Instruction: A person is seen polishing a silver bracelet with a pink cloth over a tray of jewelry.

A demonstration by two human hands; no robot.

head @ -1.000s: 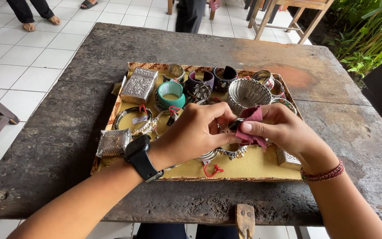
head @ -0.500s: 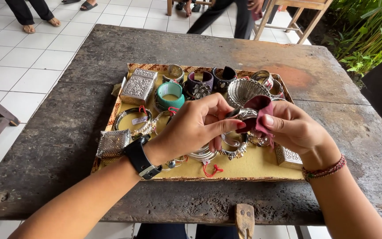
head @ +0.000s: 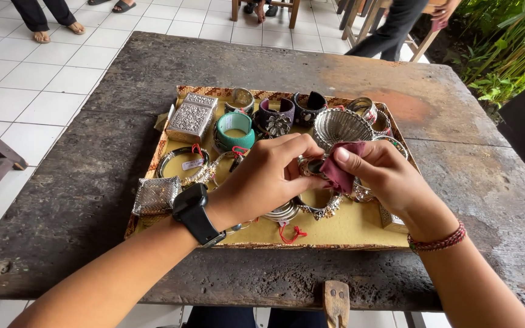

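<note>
My left hand (head: 271,176), with a black watch on its wrist, pinches a small silver ring (head: 308,165) over the flat tray (head: 360,228). My right hand (head: 384,176) presses a small dark pink cloth (head: 339,165) against that ring. Both hands hover just above several silver bangles lying on the tray's yellow lining. A silver mesh bowl (head: 338,124) sits right behind the cloth.
The tray also holds an embossed silver box (head: 191,116), a teal cuff (head: 234,130), dark cuffs (head: 277,115) and a woven silver pouch (head: 156,194). It lies on a worn dark wooden table (head: 92,182). People's legs and chairs stand beyond the far edge; plants at right.
Both hands have risen a little over the tray, and the cloth has shifted against the ring between my fingers. People behind the table have moved.
</note>
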